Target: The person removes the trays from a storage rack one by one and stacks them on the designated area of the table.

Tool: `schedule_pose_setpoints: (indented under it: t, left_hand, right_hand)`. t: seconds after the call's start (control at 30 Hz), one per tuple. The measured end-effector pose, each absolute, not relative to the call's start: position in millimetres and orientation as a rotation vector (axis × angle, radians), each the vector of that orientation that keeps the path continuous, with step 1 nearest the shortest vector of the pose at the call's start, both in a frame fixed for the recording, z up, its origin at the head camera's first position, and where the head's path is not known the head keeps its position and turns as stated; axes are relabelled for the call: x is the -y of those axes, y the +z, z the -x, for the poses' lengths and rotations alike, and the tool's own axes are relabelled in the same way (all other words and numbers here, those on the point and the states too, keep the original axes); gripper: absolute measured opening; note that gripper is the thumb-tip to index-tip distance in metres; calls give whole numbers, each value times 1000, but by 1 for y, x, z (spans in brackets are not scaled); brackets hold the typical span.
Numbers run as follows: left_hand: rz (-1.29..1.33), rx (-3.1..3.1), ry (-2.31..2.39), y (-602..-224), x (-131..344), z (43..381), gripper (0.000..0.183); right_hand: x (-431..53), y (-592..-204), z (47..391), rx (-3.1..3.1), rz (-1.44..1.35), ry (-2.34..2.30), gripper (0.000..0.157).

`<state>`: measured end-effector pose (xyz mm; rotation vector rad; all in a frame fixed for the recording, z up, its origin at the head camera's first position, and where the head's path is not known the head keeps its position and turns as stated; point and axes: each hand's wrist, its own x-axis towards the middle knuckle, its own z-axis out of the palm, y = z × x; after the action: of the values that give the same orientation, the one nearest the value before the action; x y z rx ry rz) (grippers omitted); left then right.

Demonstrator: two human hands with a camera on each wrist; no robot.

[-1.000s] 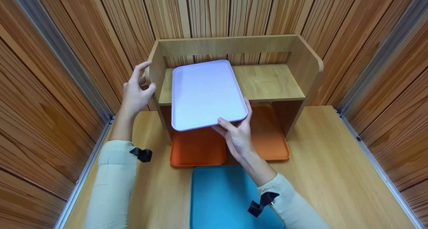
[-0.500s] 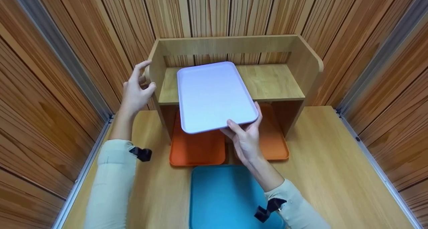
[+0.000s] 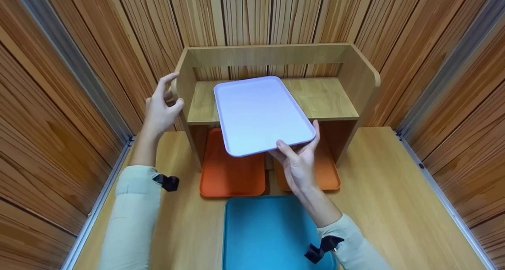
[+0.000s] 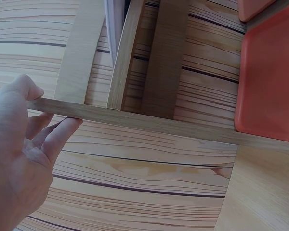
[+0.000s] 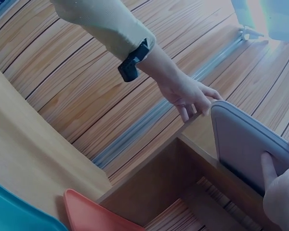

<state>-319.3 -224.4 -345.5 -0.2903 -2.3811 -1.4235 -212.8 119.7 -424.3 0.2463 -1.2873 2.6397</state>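
My right hand [image 3: 302, 169] grips a pale lavender rectangular tray [image 3: 262, 116] at its near right corner, thumb on the rim and fingers spread underneath. The tray is held tilted in front of the upper board of a small wooden shelf [image 3: 321, 96]. From below, in the right wrist view, the tray's underside [image 5: 241, 144] shows with a finger against it. My left hand [image 3: 159, 110] holds the front edge of the shelf's left side panel [image 4: 149, 122], with the thumb on one face and fingers on the other.
Under the shelf board lie a red-orange tray [image 3: 232, 179] on the left and a lighter orange tray [image 3: 327, 175] on the right, both sticking out in front. A teal tray [image 3: 260, 230] lies nearer on the wooden table [image 3: 394, 207]. Wood-patterned walls [image 3: 59, 104] enclose the sides and back.
My right hand has drawn the lavender tray to the right and slightly towards me, uncovering more of the shelf board's left part and the red-orange tray. My left hand stays in place.
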Motion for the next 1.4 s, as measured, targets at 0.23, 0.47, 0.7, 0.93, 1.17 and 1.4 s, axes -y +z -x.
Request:
schedule_pose_setpoints:
  t: [0.23, 0.47, 0.7, 0.93, 1.17, 1.4]
  left_hand:
    - [293, 2378, -1423, -347, 226, 319, 69]
    - [313, 2365, -1453, -346, 225, 318, 69]
    - [315, 2370, -1435, -347, 228, 316, 69]
    - [314, 2384, -1392, -346, 227, 319, 67]
    - [322, 2369, -1414, -345, 225, 320, 68]
    - [326, 2366, -1412, -347, 225, 319, 68]
  right_hand:
    - [-122, -421, 213, 1264, -161, 2627, 109]
    - [-127, -423, 214, 1278, -74, 2588, 102]
    - [-134, -424, 214, 1290, -49, 2584, 97]
    - [-151, -420, 216, 1318, -32, 2548, 94]
    - [-172, -416, 219, 1446, 58, 2491, 89]
    - [-189, -410, 219, 1523, 121, 2496, 87]
